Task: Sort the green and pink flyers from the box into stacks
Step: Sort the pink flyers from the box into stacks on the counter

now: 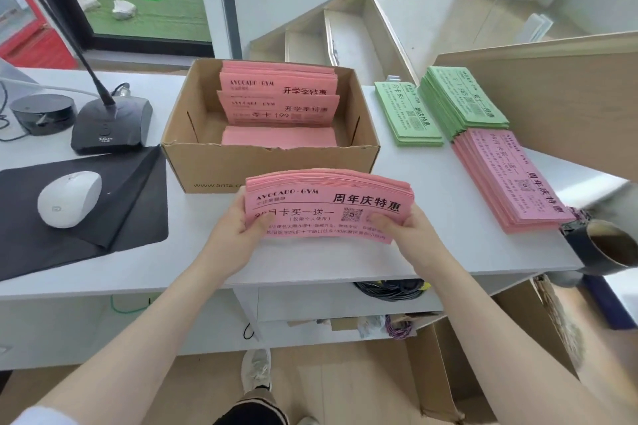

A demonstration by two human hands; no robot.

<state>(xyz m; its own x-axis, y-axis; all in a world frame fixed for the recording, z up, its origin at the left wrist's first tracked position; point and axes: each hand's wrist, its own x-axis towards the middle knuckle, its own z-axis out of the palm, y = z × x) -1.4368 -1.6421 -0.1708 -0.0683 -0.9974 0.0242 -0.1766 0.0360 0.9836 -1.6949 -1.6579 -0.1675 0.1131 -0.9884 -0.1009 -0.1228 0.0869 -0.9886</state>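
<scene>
A thick bundle of pink flyers [328,207] is pinched at both lower corners: left hand [238,228] on the near-left corner, right hand [404,228] on the near-right, thumbs on top, fingers curled underneath. Both grips are closed on the bundle. It is held just above the tabletop [310,262], directly near-side of the cardboard box [269,162], bowed slightly upward in the middle.

Step judged: a pink batch is out of the box and is being squared up or carried to a stack. The headline on it matches the pink stack [511,179] at right, so the next move probably calls for a swing to the right, a quarter turn to match that stack's orientation, and a squared drop on top.

Counts:
- Pink left in the box: three groups visible, two propped up at the far side, one flat nearer.
- No green visible in the box.
- Stacks on the tabletop right of the box: two green, near-left one [407,114] thin, far-right one [462,100] thicker; one pink, nearest of the three and touching the thicker green.
- Sheet counts cannot be told.
</scene>
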